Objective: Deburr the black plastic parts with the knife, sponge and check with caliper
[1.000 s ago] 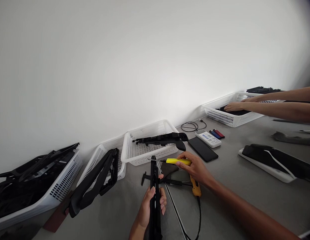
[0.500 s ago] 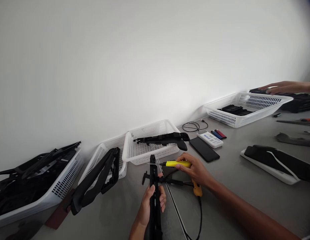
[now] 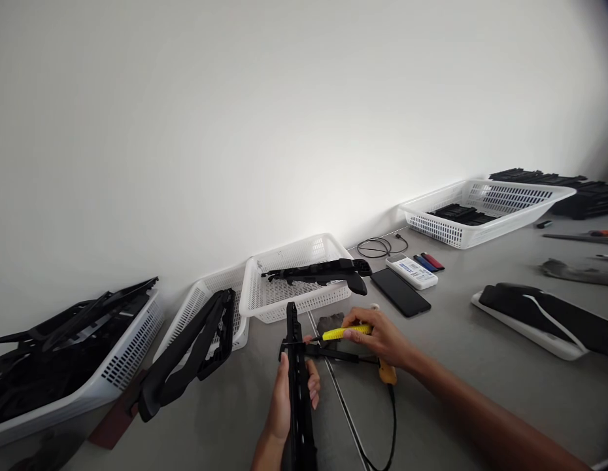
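My left hand [image 3: 284, 402] is wrapped round a long black plastic part [image 3: 297, 386] that stands on end over the grey table, its top near a white basket. My right hand [image 3: 382, 339] pinches a yellow-handled tool [image 3: 344, 332] and points its tip leftward at the upper section of the black part. Under my right hand lie a thin black piece [image 3: 333, 355] and an orange tool [image 3: 386, 373] with a black cable.
White baskets [image 3: 265, 297] along the wall hold black plastic parts; one large basket [image 3: 112, 366] sits far left, another [image 3: 485, 226] far right. A phone [image 3: 399, 292], a white box [image 3: 412, 271] and a cable coil [image 3: 377, 248] lie behind. A black-and-white panel [image 3: 539, 320] rests at right.
Another person's arms over the far right basket have left the view. My right hand has brought the yellow tool lower and closer to the black part, which tilted slightly left.
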`<action>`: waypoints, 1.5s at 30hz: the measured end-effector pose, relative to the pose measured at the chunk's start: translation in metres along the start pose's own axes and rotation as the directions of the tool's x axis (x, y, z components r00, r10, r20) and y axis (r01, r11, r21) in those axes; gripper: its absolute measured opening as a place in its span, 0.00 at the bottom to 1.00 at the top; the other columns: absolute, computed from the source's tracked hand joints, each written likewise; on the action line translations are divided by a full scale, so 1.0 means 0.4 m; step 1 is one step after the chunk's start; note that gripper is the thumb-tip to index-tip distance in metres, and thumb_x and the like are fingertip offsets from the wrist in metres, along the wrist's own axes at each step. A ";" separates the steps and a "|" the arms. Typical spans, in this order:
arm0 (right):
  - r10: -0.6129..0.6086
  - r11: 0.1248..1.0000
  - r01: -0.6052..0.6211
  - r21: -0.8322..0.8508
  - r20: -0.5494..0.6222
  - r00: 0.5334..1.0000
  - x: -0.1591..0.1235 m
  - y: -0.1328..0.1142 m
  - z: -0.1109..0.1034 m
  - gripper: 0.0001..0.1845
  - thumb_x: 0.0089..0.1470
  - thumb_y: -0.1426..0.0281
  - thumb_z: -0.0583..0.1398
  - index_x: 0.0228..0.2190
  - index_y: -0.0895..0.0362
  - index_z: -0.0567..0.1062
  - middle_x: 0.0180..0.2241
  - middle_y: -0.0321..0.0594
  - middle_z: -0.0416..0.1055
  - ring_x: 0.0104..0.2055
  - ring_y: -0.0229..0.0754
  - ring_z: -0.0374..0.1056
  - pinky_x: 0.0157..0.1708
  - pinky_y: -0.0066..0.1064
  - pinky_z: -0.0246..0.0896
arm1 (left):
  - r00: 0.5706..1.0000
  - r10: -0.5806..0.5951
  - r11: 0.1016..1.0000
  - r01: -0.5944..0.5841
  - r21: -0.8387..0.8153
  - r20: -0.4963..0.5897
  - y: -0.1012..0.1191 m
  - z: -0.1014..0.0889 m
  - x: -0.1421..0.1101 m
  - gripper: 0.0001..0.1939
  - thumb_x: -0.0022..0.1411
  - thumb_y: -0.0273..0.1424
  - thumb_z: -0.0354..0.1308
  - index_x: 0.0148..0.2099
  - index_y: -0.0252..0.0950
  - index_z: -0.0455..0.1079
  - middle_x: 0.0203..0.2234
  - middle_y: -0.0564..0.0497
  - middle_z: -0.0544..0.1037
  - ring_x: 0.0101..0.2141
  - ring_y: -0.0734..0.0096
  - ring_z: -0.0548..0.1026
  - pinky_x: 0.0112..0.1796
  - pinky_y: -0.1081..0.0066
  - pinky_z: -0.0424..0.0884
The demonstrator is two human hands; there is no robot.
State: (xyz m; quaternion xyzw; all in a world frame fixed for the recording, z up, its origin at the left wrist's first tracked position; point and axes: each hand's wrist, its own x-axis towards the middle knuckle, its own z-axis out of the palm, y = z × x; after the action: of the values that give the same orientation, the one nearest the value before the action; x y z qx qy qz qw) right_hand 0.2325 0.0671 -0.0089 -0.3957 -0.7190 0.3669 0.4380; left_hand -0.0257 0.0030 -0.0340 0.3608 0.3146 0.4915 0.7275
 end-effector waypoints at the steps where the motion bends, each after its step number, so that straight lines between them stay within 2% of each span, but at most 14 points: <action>1: 0.020 1.000 -0.020 0.010 0.013 1.000 0.000 -0.002 -0.001 0.23 0.65 0.46 0.63 0.33 0.53 0.81 0.31 0.37 0.77 0.33 0.44 0.68 0.34 0.33 0.60 | 1.000 0.010 1.000 -0.010 -0.006 -0.005 -0.001 -0.001 0.001 0.39 0.68 0.66 0.54 0.53 0.33 0.78 0.22 0.57 0.64 0.21 0.75 0.56 0.21 0.75 0.62; 4: 0.076 0.997 -0.076 0.028 0.004 0.997 0.001 -0.006 -0.004 0.30 0.67 0.43 0.58 0.26 0.54 0.76 0.24 0.33 0.68 0.28 0.41 0.63 0.29 0.32 0.54 | 1.000 0.018 1.000 -0.018 0.015 -0.015 0.001 0.003 0.000 0.37 0.68 0.65 0.54 0.47 0.33 0.78 0.21 0.56 0.64 0.20 0.75 0.57 0.21 0.74 0.62; 8: 0.112 0.993 -0.110 0.036 -0.035 0.993 0.001 -0.003 -0.002 0.36 0.66 0.39 0.55 0.20 0.53 0.66 0.20 0.32 0.58 0.24 0.39 0.57 0.26 0.32 0.50 | 0.999 0.017 0.998 -0.014 0.066 -0.046 0.015 0.015 -0.004 0.40 0.66 0.66 0.57 0.56 0.32 0.77 0.22 0.56 0.66 0.21 0.75 0.57 0.22 0.75 0.63; 14: 0.113 0.994 -0.113 -0.010 0.059 0.992 -0.007 0.002 0.021 0.30 0.66 0.44 0.60 0.24 0.55 0.76 0.23 0.33 0.68 0.28 0.41 0.64 0.29 0.31 0.55 | 0.985 0.070 0.990 -0.050 0.132 -0.157 0.015 0.010 -0.003 0.45 0.65 0.65 0.60 0.68 0.35 0.71 0.22 0.57 0.69 0.19 0.76 0.59 0.20 0.76 0.63; 20: 0.134 0.991 -0.133 -0.030 0.023 0.991 -0.007 0.010 0.032 0.28 0.67 0.45 0.59 0.27 0.54 0.78 0.22 0.33 0.70 0.26 0.40 0.63 0.27 0.31 0.54 | 0.949 0.081 0.957 0.012 0.290 -0.303 0.008 0.000 0.002 0.45 0.63 0.56 0.68 0.73 0.35 0.67 0.20 0.58 0.73 0.16 0.76 0.64 0.19 0.74 0.64; 24: 0.127 0.989 -0.139 -0.055 -0.179 0.976 -0.004 0.017 -0.023 0.29 0.67 0.46 0.58 0.25 0.54 0.76 0.22 0.35 0.71 0.24 0.41 0.64 0.26 0.32 0.56 | 0.953 0.089 0.951 0.005 0.309 -0.290 0.009 0.005 0.001 0.46 0.64 0.55 0.67 0.74 0.34 0.66 0.20 0.58 0.73 0.16 0.74 0.66 0.19 0.73 0.66; 25: 0.138 0.986 -0.160 -0.052 -0.290 0.947 -0.002 0.024 -0.047 0.29 0.67 0.46 0.58 0.24 0.54 0.75 0.21 0.36 0.70 0.23 0.41 0.63 0.25 0.33 0.57 | 0.953 0.091 0.951 0.003 0.310 -0.289 0.011 0.008 -0.001 0.45 0.64 0.55 0.67 0.74 0.34 0.66 0.20 0.58 0.73 0.16 0.74 0.66 0.19 0.72 0.67; 27: 0.144 0.970 -0.227 -0.090 -0.540 0.829 0.003 0.051 -0.099 0.28 0.67 0.45 0.57 0.26 0.53 0.75 0.22 0.38 0.70 0.24 0.43 0.63 0.25 0.34 0.56 | 0.953 0.094 0.950 0.001 0.313 -0.287 0.016 0.013 -0.003 0.45 0.65 0.55 0.67 0.74 0.33 0.66 0.20 0.57 0.73 0.17 0.74 0.66 0.20 0.72 0.67; 29: 0.115 0.912 -0.345 -0.219 -0.673 0.731 0.009 0.093 -0.148 0.25 0.65 0.47 0.57 0.32 0.54 0.78 0.28 0.43 0.76 0.33 0.51 0.70 0.32 0.38 0.63 | 0.954 0.094 0.951 0.000 0.310 -0.286 0.020 0.018 -0.006 0.44 0.66 0.55 0.67 0.73 0.33 0.67 0.21 0.57 0.74 0.18 0.74 0.66 0.21 0.73 0.67; 32: 0.166 0.680 -0.583 -0.444 -0.682 0.712 0.010 0.164 -0.192 0.27 0.59 0.52 0.59 0.51 0.56 0.79 0.54 0.54 0.78 0.60 0.68 0.67 0.52 0.53 0.65 | 0.957 0.078 0.955 0.010 0.297 -0.281 0.024 0.021 -0.007 0.46 0.65 0.58 0.66 0.73 0.33 0.68 0.21 0.56 0.74 0.18 0.74 0.66 0.21 0.72 0.67; 35: 0.313 0.489 -0.691 -0.533 -0.632 0.709 0.005 0.215 -0.198 0.36 0.60 0.52 0.58 0.63 0.57 0.71 0.67 0.56 0.67 0.67 0.70 0.60 0.59 0.59 0.60 | 0.956 0.078 0.957 0.007 0.290 -0.281 0.026 0.022 -0.006 0.47 0.64 0.58 0.67 0.73 0.32 0.68 0.21 0.56 0.74 0.18 0.74 0.65 0.21 0.72 0.67; 37: 0.345 0.451 -0.685 -0.572 -0.596 0.725 0.002 0.232 -0.192 0.39 0.61 0.50 0.57 0.67 0.57 0.67 0.69 0.56 0.64 0.68 0.69 0.60 0.60 0.57 0.60 | 0.954 0.079 0.957 0.009 0.289 -0.289 0.026 0.022 -0.005 0.47 0.63 0.58 0.68 0.73 0.33 0.68 0.21 0.56 0.74 0.18 0.74 0.65 0.21 0.72 0.67; 41: 0.362 0.474 -0.648 -0.596 -0.539 0.760 0.005 0.253 -0.181 0.43 0.60 0.50 0.60 0.70 0.56 0.64 0.68 0.56 0.65 0.67 0.68 0.61 0.60 0.53 0.60 | 0.949 0.090 0.956 0.003 0.294 -0.302 0.022 0.019 -0.002 0.48 0.63 0.59 0.66 0.73 0.32 0.67 0.20 0.57 0.73 0.18 0.74 0.65 0.21 0.72 0.66; 45: 0.395 0.487 -0.667 -0.564 -0.538 0.744 0.018 0.275 -0.177 0.48 0.55 0.52 0.65 0.70 0.59 0.63 0.68 0.57 0.67 0.68 0.69 0.61 0.61 0.51 0.60 | 0.951 0.094 0.957 -0.005 0.290 -0.296 0.016 0.011 0.001 0.47 0.64 0.57 0.67 0.73 0.33 0.66 0.21 0.57 0.73 0.18 0.75 0.64 0.20 0.72 0.65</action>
State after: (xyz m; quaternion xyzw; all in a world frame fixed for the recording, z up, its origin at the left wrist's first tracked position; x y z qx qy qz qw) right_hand 0.3226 0.1321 -0.0779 -0.7970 -0.5543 0.0944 0.2204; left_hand -0.0253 0.0039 -0.0264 0.3892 0.4820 0.5091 0.5975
